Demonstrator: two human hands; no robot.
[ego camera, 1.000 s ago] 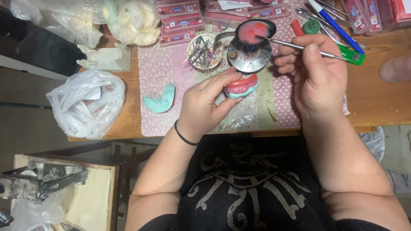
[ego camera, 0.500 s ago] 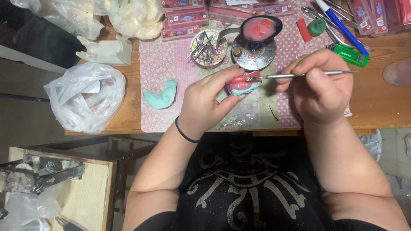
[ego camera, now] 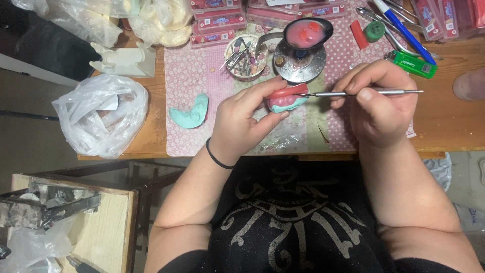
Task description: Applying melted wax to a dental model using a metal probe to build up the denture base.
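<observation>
Over the pink patterned mat (ego camera: pixel 202 81) on the wooden surface (ego camera: pixel 454 126), both hands work close together. Left hand (ego camera: pixel 242 124) wrapped around a dental model (ego camera: pixel 285 100): teal base, pink-red wax on top, thumb below and fingers over the upper edge, held just above the mat. Black band (ego camera: pixel 216 157) on the left wrist. Right hand (ego camera: pixel 379 103) pinched on a thin metal instrument (ego camera: pixel 353 93), pen-style grip; shaft runs level, tip touching the red wax at the model's right side.

Just beyond the model: a metal ladle-like dish (ego camera: pixel 307 34) holding pink wax with red lumps, set over a round metal burner base (ego camera: pixel 299 66). Left of it, a small round dish of burs and metal bits (ego camera: pixel 245 54). A second teal cast (ego camera: pixel 189 111) lies on the mat well left of the left hand, untouched.

Far right of the mat: green lighter (ego camera: pixel 413 64), blue pen (ego camera: pixel 404 31), red wax stick (ego camera: pixel 358 34), small green cap-like thing (ego camera: pixel 375 31). Back edge: flat pink boxes (ego camera: pixel 217 23). Left edge of surface: crumpled white plastic bag (ego camera: pixel 101 119), white plaster piece (ego camera: pixel 124 59).
</observation>
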